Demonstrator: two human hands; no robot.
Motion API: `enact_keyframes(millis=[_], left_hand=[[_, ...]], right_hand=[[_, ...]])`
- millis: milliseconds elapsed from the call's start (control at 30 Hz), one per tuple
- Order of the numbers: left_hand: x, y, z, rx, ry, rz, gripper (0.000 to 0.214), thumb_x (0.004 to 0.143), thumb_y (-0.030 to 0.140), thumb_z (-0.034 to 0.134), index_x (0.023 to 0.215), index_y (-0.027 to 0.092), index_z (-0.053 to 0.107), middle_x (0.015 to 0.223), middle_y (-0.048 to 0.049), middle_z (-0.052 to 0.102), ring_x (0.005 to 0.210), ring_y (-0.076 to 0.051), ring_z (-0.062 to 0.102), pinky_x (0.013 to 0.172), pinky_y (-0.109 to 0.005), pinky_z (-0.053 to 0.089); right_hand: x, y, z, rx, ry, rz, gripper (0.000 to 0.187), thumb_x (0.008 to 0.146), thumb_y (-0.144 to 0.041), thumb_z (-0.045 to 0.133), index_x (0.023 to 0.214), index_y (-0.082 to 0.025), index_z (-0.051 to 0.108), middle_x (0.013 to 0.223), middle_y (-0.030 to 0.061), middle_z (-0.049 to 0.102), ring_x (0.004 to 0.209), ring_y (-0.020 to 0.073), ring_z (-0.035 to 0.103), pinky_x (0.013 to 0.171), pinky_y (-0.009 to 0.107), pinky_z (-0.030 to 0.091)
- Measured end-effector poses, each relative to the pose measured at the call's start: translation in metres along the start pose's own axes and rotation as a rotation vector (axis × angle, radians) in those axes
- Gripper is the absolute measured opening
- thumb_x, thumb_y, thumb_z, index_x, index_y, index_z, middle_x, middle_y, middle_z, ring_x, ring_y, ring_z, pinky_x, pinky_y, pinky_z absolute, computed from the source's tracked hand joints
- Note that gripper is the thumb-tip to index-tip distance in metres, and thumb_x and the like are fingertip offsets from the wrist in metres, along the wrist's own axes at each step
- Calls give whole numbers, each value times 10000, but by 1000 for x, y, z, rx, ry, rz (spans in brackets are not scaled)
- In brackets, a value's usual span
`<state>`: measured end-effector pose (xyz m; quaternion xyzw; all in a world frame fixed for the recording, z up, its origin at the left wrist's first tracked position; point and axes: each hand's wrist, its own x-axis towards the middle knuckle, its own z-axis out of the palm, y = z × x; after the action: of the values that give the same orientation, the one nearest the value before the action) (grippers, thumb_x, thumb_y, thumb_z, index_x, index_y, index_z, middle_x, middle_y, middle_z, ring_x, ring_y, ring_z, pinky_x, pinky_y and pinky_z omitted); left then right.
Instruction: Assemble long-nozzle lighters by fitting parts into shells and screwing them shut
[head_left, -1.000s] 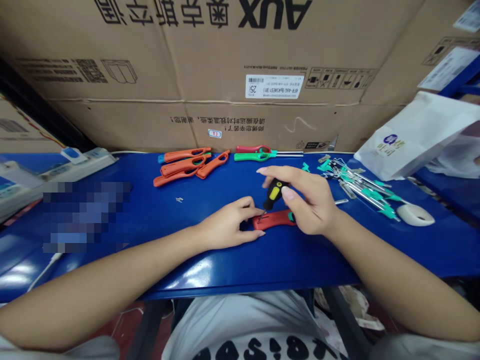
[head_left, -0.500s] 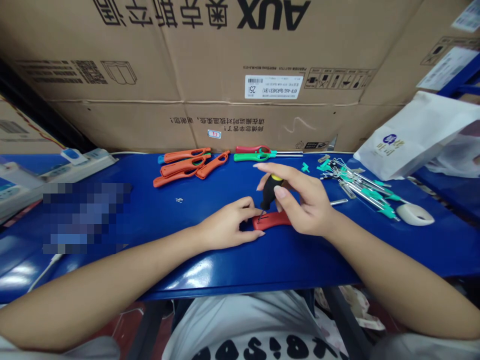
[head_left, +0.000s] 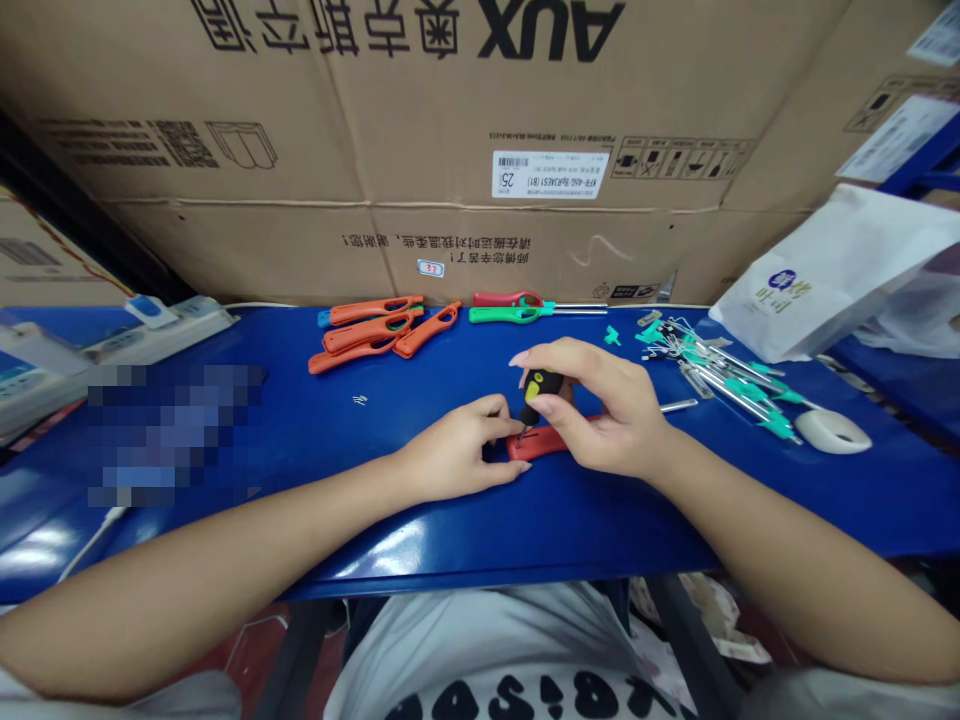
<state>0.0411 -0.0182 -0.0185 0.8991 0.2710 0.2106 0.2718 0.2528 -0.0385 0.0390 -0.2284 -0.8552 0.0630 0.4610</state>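
A red plastic lighter body (head_left: pixel 534 443) lies flat on the blue table (head_left: pixel 300 420), in front of me. My left hand (head_left: pixel 457 450) rests beside its left end, fingers curled, pinching that end against the table. My right hand (head_left: pixel 600 405) is closed round a small black and yellow screwdriver (head_left: pixel 535 391). The screwdriver stands nearly upright with its tip on the left end of the red body.
Several orange lighter bodies (head_left: pixel 371 335) and a red and green one (head_left: pixel 517 307) lie at the back of the table. A pile of metal rods with teal tips (head_left: pixel 720 370), a white mouse-shaped object (head_left: pixel 832 430) and a white bag (head_left: pixel 832 275) sit right. Cardboard boxes (head_left: pixel 450 150) wall the back.
My right hand has turned round the screwdriver handle and closed lower over it. The left hand and the red body have stayed put.
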Motion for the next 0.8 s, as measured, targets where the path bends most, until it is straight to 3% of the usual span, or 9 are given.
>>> enact_keyframes(millis=[133, 200, 333, 400, 600, 800], left_hand=[[1, 4, 1, 19, -14, -31, 279, 883, 304, 723, 1136, 187, 744, 1009, -59, 638, 925, -208, 622, 853, -343, 527], [1, 5, 1, 26, 0, -32, 269, 876, 299, 727, 1113, 173, 747, 991, -58, 633, 904, -206, 622, 824, -336, 526], [1, 4, 1, 26, 13, -26, 270, 886, 334, 719, 1089, 160, 751, 1068, -83, 633, 978, -229, 638, 881, -354, 537], [1, 4, 1, 24, 8, -24, 273, 887, 335, 718, 1095, 162, 752, 1102, -90, 637, 1018, -241, 639, 922, -370, 535], [0, 5, 2, 9, 42, -20, 249, 870, 295, 729, 1076, 156, 750, 1057, -78, 648, 979, -224, 638, 895, -352, 537], [0, 7, 3, 23, 51, -39, 169, 853, 263, 734, 1001, 183, 737, 923, -22, 597, 795, -154, 595, 717, -272, 503]], right_hand=[[0, 2, -1, -174, 49, -84, 249, 934, -256, 684, 1174, -218, 633, 892, 35, 714, 755, 157, 669, 653, 260, 525], [1, 1, -3, -212, 39, -119, 260, 956, -281, 648, 1206, -214, 619, 847, 29, 710, 736, 163, 674, 622, 265, 512], [1, -4, -5, -84, -91, -51, 410, 995, -174, 460, 1401, -205, 508, 1121, 81, 726, 934, 180, 708, 741, 286, 565], [1, -6, -4, -5, -119, -3, 443, 993, -142, 453, 1428, -216, 482, 1225, 83, 698, 1003, 171, 698, 805, 281, 579], [-1, -6, 1, -88, -51, -3, 367, 976, -152, 560, 1333, -240, 552, 1195, 53, 720, 1039, 165, 704, 843, 256, 574], [1, -6, 1, -167, -49, -75, 329, 980, -228, 618, 1305, -219, 563, 1068, 63, 741, 918, 162, 716, 724, 256, 554]])
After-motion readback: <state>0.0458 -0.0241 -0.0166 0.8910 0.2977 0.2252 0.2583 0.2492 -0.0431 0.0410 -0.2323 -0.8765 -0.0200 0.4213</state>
